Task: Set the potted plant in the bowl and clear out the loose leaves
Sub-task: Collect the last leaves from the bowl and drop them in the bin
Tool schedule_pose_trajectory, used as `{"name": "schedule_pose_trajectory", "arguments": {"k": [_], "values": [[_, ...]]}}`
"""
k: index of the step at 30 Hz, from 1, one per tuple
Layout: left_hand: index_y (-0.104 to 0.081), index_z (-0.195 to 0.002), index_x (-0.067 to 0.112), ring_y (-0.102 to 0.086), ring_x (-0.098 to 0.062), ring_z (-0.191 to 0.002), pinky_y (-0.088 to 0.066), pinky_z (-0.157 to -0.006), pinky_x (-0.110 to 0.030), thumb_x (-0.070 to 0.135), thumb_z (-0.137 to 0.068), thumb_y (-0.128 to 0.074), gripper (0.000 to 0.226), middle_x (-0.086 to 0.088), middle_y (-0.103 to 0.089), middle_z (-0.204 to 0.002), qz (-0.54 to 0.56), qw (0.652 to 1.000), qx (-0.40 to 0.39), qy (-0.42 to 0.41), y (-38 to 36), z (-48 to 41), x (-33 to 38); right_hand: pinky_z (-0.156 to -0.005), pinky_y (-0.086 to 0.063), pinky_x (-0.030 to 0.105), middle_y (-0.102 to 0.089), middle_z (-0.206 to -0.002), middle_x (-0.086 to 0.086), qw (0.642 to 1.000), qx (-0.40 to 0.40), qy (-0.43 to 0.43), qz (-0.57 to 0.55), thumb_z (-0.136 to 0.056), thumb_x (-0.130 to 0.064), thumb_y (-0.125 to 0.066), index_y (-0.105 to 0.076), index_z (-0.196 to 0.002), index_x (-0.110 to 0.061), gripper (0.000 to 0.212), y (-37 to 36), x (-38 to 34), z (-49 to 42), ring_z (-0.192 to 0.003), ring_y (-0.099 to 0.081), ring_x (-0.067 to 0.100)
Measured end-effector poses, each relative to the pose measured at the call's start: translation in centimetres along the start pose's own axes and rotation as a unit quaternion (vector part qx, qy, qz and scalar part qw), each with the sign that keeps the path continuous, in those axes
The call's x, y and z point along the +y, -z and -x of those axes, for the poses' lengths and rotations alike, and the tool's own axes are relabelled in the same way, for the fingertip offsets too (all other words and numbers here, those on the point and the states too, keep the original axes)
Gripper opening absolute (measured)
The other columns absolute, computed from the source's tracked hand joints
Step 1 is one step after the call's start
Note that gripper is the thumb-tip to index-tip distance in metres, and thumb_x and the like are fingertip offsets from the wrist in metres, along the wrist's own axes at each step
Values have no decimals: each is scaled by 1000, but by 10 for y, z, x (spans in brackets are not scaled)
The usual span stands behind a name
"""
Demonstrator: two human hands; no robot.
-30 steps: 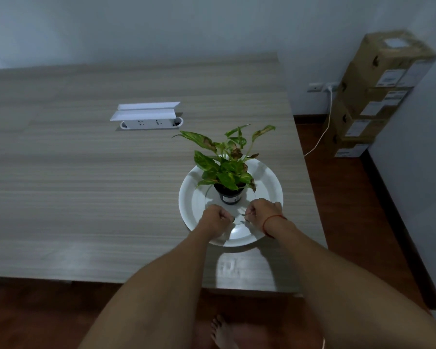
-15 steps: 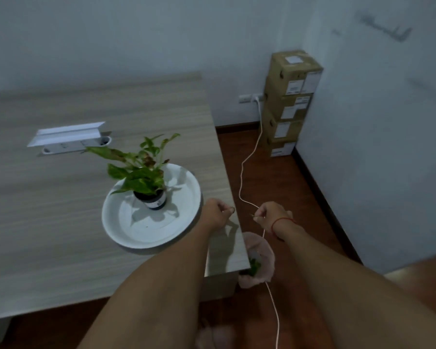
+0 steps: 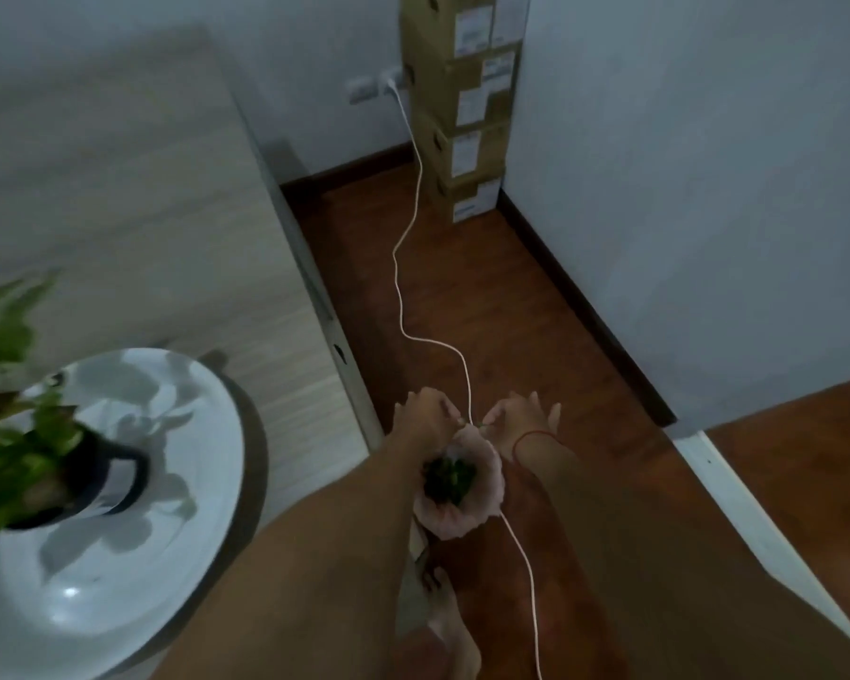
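Observation:
The potted plant (image 3: 25,449), green leaves in a black pot, stands in the white bowl (image 3: 133,571) on the table at the left, blurred. Both my hands are off the table's right edge, above a pink bag (image 3: 482,503) on the floor that holds several green loose leaves (image 3: 450,478). My left hand (image 3: 425,417) has its fingers curled over the bag's rim; what it holds is hidden. My right hand (image 3: 521,419) pinches a small green leaf bit (image 3: 482,426) between thumb and forefinger, its other fingers spread.
The light wooden table (image 3: 143,198) fills the left. A white cable (image 3: 403,267) runs from a wall socket across the brown floor past the bag. Stacked cardboard boxes (image 3: 467,105) stand in the corner. My bare foot (image 3: 445,625) is below the bag.
The view has swung right and down. Both hands went from the bowl, off the table's edge, down to the pink bag on the floor. The right hand's fingers have spread.

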State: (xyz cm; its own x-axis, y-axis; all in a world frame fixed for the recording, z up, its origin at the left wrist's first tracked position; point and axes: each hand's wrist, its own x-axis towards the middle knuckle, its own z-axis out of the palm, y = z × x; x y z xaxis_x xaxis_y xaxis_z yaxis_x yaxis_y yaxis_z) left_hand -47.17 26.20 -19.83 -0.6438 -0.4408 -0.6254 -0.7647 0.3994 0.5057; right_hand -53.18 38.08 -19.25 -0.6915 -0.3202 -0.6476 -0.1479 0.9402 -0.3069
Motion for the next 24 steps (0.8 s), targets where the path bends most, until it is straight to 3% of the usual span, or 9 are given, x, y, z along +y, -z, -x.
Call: {"name": "schedule_pose_trajectory", "arguments": {"k": [3,5,7,10,13,17,24], "values": [[-56,-56,23,-53,-33,-125,-38,-111,-49,24,-84,-67,30,-14,-71,-112,-19,999,-32,22,-23,-41,-19,-122,0,48,-47,-145,-1,1000,-16,-22,0,-89,-25,-56,-63,-75,-28,17,-30,11,-45,-149,-18,22],[-69,-78,16,-55,-33,-123,-42,-108,-47,26,-83,-68,12,-15,-69,-117,-32,998,-38,31,-37,-64,-32,-120,-15,45,-58,-133,2,999,-33,-31,6,-90,-27,-53,-68,-94,-25,16,-51,16,-66,-140,-34,23],[-70,-105,9,-59,-30,-118,-49,-103,-43,26,-85,-68,27,-13,-67,-120,-55,996,-42,49,-50,-83,-45,-115,-27,43,-59,-130,4,998,-41,-37,13,-91,-32,-49,-65,-115,-19,32,-73,19,-82,-131,-45,24],[-66,-116,8,-63,-28,-113,-52,-99,-40,26,-86,-68,35,-11,-67,-121,-80,994,-53,57,-65,-104,-57,-111,-37,42,-59,-131,10,998,-56,-41,2,-94,-31,-49,-62,-122,-14,36,-95,20,-99,-124,-53,28],[-64,-119,12,-61,-28,-114,-50,-101,-41,25,-87,-64,34,-11,-65,-123,-117,990,-47,63,-75,-118,-60,-110,-36,42,-54,-137,18,994,-100,-47,-19,-97,-16,-48,-56,-129,-6,35,-104,18,-110,-129,-49,33],[-58,-127,11,-58,-28,-119,-45,-105,-40,19,-93,-59,35,-11,-61,-127,-164,983,-36,77,-84,-121,-62,-120,-21,43,-51,-141,11,996,-75,-24,47,-100,-21,-38,-53,-132,-15,36,-113,19,-109,-134,-43,27],[-56,-124,7,-61,-27,-112,-50,-99,-38,15,-94,-58,31,-11,-62,-121,-192,978,-24,72,-83,-120,-62,-120,-20,43,-54,-137,6,997,-52,-13,55,-100,-18,-37,-55,-129,-18,34,-115,24,-109,-133,-45,25]]}}
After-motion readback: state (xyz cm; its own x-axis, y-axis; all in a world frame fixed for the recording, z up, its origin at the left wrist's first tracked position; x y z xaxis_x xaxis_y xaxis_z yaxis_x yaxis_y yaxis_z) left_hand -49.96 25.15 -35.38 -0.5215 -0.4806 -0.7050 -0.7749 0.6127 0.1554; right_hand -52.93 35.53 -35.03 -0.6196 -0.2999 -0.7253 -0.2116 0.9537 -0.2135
